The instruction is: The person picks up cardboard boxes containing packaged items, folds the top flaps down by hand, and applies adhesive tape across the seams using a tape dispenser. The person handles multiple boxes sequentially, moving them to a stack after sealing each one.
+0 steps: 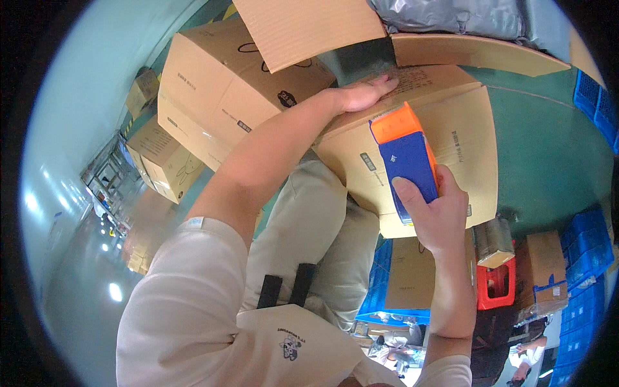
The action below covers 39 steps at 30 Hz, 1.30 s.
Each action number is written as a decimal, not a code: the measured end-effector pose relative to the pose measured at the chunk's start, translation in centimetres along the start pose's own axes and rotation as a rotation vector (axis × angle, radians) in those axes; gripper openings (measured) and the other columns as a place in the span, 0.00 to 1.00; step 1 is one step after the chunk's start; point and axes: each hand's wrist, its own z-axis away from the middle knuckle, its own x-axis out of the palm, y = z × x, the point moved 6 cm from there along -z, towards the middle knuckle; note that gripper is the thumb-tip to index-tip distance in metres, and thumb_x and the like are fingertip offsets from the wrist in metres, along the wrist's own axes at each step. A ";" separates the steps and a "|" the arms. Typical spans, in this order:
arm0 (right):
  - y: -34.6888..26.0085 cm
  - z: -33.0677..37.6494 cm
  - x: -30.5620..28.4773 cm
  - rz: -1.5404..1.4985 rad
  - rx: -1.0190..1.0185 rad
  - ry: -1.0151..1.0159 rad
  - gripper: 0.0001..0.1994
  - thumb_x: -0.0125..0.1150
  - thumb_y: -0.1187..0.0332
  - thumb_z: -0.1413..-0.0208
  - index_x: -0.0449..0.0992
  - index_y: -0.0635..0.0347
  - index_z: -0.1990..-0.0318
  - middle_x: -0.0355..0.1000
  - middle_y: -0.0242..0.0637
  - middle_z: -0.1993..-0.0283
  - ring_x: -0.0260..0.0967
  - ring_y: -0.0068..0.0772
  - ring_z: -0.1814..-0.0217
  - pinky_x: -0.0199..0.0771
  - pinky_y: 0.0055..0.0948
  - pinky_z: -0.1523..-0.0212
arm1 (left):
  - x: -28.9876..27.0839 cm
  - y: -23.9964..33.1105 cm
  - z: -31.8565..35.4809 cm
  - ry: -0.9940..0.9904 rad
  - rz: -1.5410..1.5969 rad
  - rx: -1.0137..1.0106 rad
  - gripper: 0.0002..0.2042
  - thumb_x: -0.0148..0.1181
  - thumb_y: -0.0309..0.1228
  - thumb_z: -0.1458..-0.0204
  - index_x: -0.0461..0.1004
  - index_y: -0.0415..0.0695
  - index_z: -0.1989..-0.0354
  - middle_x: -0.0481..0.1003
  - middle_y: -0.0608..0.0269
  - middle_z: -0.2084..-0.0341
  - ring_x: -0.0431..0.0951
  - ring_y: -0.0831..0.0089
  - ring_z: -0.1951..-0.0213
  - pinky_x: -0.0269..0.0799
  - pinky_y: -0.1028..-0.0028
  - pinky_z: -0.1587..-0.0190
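My left hand (367,94) lies flat on the top of a brown cardboard carton (348,158), with its fingers stretched out toward the far side. In my right hand (441,209) is an oblong blue and orange box (411,169), gripped around its lower blue part with the thumb across the front. Its orange end points up, close in front of the carton's near face. I cannot tell whether the box touches the carton. My right palm is partly hidden behind the box.
Another large carton (213,84) stands to the left, with a smaller carton (166,158) beyond it. At the top is an open carton flap (477,55) with grey plastic bags (451,16) behind. Blue crates (583,245) and a red crate (496,284) are at the right. People work at the lower right.
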 end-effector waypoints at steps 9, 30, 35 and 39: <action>-0.1 0.2 -0.4 -0.047 -0.023 -0.005 0.32 0.70 0.44 0.52 0.76 0.66 0.53 0.80 0.47 0.68 0.81 0.46 0.65 0.79 0.37 0.62 | -1.7 3.5 0.4 -0.151 -0.239 -0.392 0.41 0.31 0.65 0.36 0.52 0.42 0.26 0.42 0.53 0.24 0.43 0.58 0.24 0.42 0.63 0.25; 19.2 18.4 -9.4 0.122 0.314 0.024 0.33 0.70 0.41 0.54 0.78 0.64 0.54 0.80 0.49 0.66 0.80 0.48 0.63 0.78 0.40 0.60 | 1.0 9.9 4.9 0.344 -0.488 0.231 0.36 0.39 0.55 0.34 0.51 0.39 0.27 0.54 0.44 0.29 0.55 0.51 0.28 0.51 0.63 0.27; 22.7 20.8 -8.7 0.360 0.256 0.082 0.35 0.68 0.38 0.53 0.77 0.65 0.53 0.78 0.52 0.68 0.78 0.56 0.64 0.77 0.45 0.59 | 5.2 19.8 7.4 0.581 -0.872 0.917 0.30 0.55 0.49 0.39 0.64 0.43 0.34 0.65 0.48 0.36 0.63 0.51 0.33 0.58 0.52 0.31; 23.7 21.0 -8.4 0.304 0.270 0.074 0.37 0.67 0.36 0.54 0.76 0.65 0.53 0.78 0.53 0.68 0.77 0.59 0.64 0.77 0.47 0.60 | 17.7 25.2 2.3 0.319 -1.070 1.022 0.35 0.60 0.56 0.47 0.69 0.43 0.38 0.71 0.53 0.43 0.65 0.58 0.36 0.51 0.55 0.29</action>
